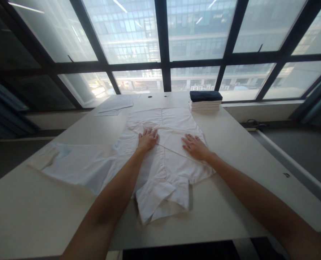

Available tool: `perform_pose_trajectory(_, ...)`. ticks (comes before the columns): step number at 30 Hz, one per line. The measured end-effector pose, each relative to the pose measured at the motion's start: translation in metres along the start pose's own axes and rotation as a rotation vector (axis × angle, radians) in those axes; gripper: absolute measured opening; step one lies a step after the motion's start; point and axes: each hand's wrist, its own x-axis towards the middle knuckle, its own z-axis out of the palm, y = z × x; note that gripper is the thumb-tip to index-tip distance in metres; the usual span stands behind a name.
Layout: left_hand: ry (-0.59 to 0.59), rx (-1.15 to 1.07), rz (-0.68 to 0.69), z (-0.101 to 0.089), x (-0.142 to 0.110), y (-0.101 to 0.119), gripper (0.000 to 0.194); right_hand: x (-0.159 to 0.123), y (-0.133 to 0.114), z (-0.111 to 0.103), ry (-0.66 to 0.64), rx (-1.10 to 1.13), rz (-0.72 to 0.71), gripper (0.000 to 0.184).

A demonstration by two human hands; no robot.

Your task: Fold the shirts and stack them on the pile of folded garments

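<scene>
A white collared shirt (176, 162) lies spread on the white table, its collar end toward me. One sleeve (81, 162) stretches out to the left, while the other is folded across the body of the shirt. My left hand (148, 139) rests flat on the cloth near the middle, fingers stretched out. On the right part of the shirt, my right hand (195, 146) presses down with its fingers extended and a little apart. Neither hand grips the fabric.
At the far right of the table (238, 202) stands a stack of folded cloth (205, 101), dark on top and white below. Paper sheets (115, 104) lie at the far left. Large windows (198, 32) rise behind the table. Curtains (5, 108) hang at the sides.
</scene>
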Motion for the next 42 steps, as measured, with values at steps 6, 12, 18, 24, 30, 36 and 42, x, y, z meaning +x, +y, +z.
perform_pose_trajectory(6,-0.044,0.061,-0.005,-0.002,0.007,-0.006,0.062,0.002,-0.011,-0.005,0.034,0.051,0.013,0.056)
perform_pose_trajectory(12,-0.05,0.105,-0.017,0.008,0.03,-0.01,0.069,0.014,-0.004,0.006,0.035,0.107,0.063,0.057)
perform_pose_trajectory(18,-0.063,0.082,-0.004,0.008,0.032,-0.008,0.074,0.011,-0.004,0.01,0.078,0.083,0.062,0.054)
perform_pose_trajectory(24,-0.038,0.043,0.027,0.01,0.033,-0.012,0.074,0.008,-0.005,0.009,0.094,0.073,0.057,0.053)
perform_pose_trajectory(30,-0.027,0.038,0.028,0.012,0.033,-0.01,0.074,0.007,0.0,0.011,0.107,0.098,0.043,0.052)
perform_pose_trajectory(36,-0.034,0.022,0.046,0.006,0.029,-0.004,0.072,0.001,-0.006,0.001,0.05,0.053,0.064,0.055)
perform_pose_trajectory(42,-0.027,-0.004,0.066,0.003,0.023,-0.001,0.068,-0.009,-0.009,-0.004,0.063,0.008,0.052,0.054)
